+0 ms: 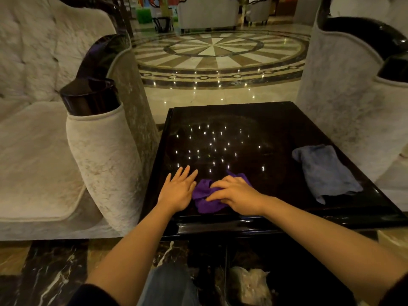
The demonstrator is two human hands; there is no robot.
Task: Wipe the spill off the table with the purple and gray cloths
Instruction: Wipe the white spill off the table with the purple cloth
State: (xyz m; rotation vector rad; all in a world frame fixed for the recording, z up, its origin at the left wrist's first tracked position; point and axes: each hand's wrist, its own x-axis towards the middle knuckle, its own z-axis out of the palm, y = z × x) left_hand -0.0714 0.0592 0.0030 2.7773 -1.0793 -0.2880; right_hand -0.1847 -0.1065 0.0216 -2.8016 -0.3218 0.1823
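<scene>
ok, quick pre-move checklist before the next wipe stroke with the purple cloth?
1. Right hand on the purple cloth: ok, it presses on the bunched cloth.
2. Left hand out of the stroke path: not ok, it lies flat on the table touching the cloth's left edge.
3. Gray cloth ready: ok, lying loose at the table's right side, untouched.
4. Spill located: cannot tell, the dark glossy top shows only light reflections.
5. Tabletop free ahead of the cloth: ok, nothing else on it.
</scene>
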